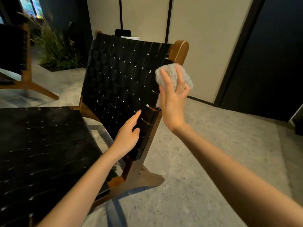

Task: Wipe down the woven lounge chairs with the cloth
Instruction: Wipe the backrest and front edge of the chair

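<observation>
Evidently early on, the right hand (172, 102), fingers spread, presses the cloth (169, 71) to the chair (118, 76) back's right edge, the flat left hand (127, 136) steadying it, the second chair (14, 49) likely waiting.

Tall grasses (55, 46) in a floor planter, back left; speckled grey floor (213, 161); beige wall panels (205, 30); dark door (270, 63), right
</observation>
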